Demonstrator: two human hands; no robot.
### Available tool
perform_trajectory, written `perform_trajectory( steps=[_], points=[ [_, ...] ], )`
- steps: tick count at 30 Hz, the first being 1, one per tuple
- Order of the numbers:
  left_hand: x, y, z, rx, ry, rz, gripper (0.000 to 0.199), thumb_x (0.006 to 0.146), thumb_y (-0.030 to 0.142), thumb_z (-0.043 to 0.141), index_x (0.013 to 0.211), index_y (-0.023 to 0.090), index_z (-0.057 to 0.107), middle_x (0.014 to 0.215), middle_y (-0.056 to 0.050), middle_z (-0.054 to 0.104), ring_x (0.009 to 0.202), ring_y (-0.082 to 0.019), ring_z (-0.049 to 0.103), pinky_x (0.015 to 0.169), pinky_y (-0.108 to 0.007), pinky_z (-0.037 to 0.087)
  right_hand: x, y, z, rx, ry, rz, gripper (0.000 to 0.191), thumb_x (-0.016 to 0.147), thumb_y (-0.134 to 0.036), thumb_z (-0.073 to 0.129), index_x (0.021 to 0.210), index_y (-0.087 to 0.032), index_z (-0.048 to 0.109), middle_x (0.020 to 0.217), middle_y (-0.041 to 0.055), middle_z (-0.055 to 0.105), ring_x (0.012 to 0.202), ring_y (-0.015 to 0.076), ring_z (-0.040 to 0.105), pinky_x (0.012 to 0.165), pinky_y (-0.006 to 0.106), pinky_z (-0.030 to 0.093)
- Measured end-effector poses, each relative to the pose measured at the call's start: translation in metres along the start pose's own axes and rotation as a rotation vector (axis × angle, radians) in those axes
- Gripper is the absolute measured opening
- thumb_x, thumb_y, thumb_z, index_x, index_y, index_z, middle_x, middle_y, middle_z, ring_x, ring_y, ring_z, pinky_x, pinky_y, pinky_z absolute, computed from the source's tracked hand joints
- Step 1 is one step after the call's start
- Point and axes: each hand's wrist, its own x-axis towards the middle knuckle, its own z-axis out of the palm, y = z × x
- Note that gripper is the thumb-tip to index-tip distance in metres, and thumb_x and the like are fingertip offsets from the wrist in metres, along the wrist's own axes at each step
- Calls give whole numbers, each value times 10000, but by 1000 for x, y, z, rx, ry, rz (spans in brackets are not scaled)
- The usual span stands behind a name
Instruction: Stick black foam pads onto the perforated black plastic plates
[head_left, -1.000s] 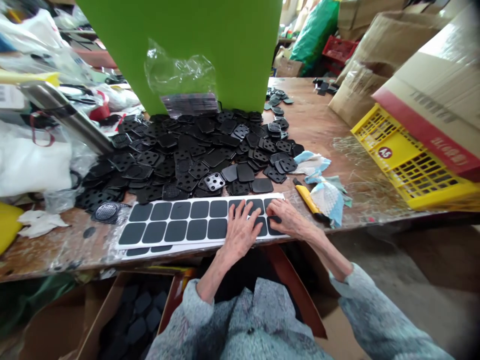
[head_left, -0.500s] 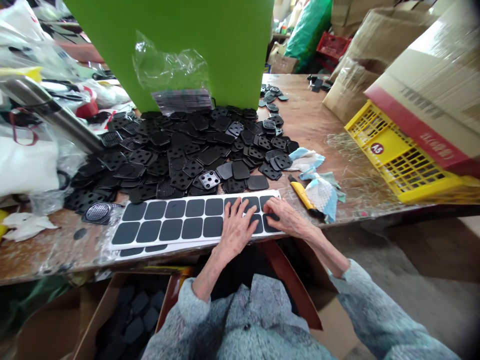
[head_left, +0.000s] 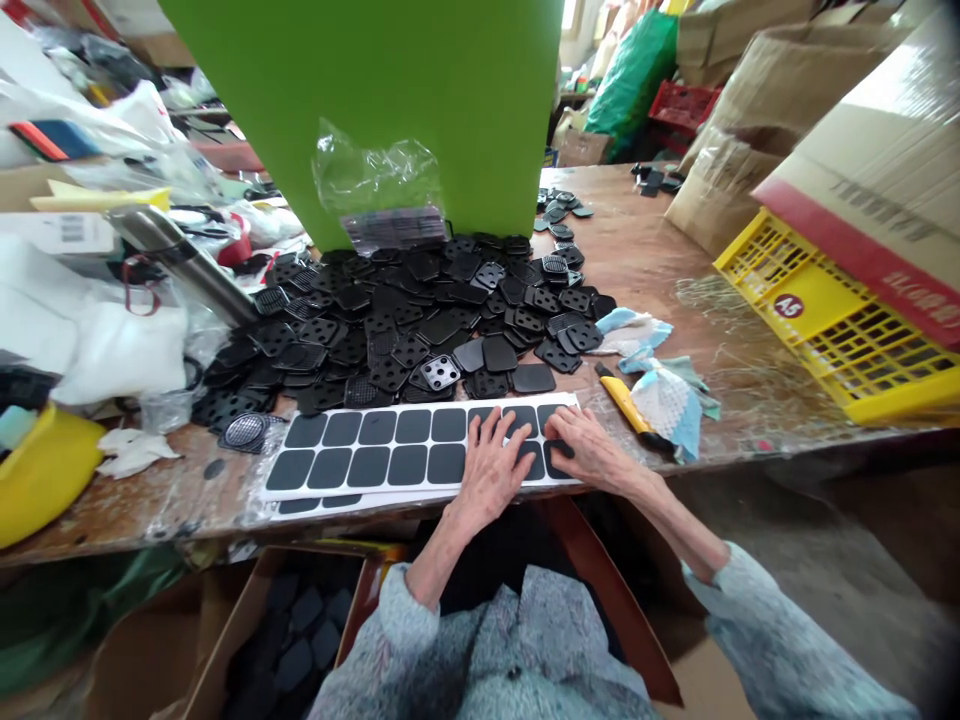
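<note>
A white sheet [head_left: 382, 492] carrying two rows of dark, round-cornered square pads lies along the table's front edge. My left hand [head_left: 489, 462] rests flat on its right half, fingers spread over the pads. At the sheet's right end, my right hand [head_left: 589, 448] has bent fingers and thumb closed around the edge of a dark square pad [head_left: 561, 466]; the fingertips are partly hidden. Beneath the sheet, part of another padded sheet [head_left: 300, 506] shows. Directly behind is a heap of black plastic plates [head_left: 397, 310], some with holes.
A yellow utility knife [head_left: 628, 405] and a blue-and-white cloth [head_left: 664, 400] lie to the right. Beyond them stands a yellow crate [head_left: 825, 310] under a carton. A green panel [head_left: 375, 70] rises behind the heap. At left are a steel flask [head_left: 187, 265] and plastic bags.
The view has shifted, so the table scene appears farther right and slightly lower. Both hands stay at nearly the same places on the sheet.
</note>
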Motion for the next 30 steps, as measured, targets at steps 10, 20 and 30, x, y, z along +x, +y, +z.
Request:
perform_trajectory(
  steps=[10,20,30],
  points=[
    [1,-1,1,-9,-26,-11,349,883,325,448,1212,231,520,1331,-84,477,1317,-269,301,1080,-517,202,-18,-4,-5,26,39,20,102,863,-147,417,864,-196,506,911,65,529,896,217,457,787,366,353],
    [32,-18,-31,74,-40,-47,309,859,288,455,1131,191,564,1124,-112,556,1089,-275,459,981,-465,324,-78,13,-48,360,389,255,88,899,-283,427,941,-233,486,870,29,528,835,177,522,765,291,411],
    [100,-91,-66,34,-40,-285,393,680,89,571,1064,166,605,1078,-150,539,1098,-340,424,928,-506,318,-91,3,-11,574,425,407,209,884,-372,452,1031,-231,498,839,43,567,756,169,562,693,271,474]
  ],
)
